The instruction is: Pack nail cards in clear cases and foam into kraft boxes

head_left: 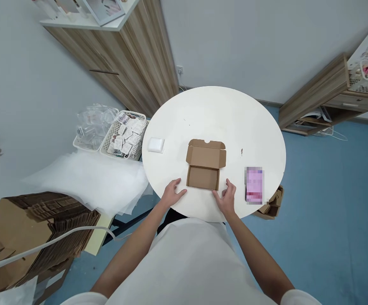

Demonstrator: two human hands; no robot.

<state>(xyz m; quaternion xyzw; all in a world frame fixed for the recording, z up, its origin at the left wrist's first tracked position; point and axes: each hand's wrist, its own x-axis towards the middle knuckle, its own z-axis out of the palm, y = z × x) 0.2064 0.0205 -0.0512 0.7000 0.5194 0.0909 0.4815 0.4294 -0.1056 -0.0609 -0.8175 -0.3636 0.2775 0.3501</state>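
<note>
A small brown cardboard box lies on the round white table, its lid raised and folded back on the far side with the side flaps spread. Nothing shows inside it. My left hand is just off the box's near left corner, thumb and fingers apart and holding nothing. At the near right corner is my right hand, fingers spread, its thumb close to the box edge; whether it touches I cannot tell. Left of the box lies a small white packet.
A phone-like pink rectangle, pixelated, lies at the table's right. Baskets of cards and clear plastic stand left, beside white foam sheets and stacked flat cardboard. An open carton sits below the right edge.
</note>
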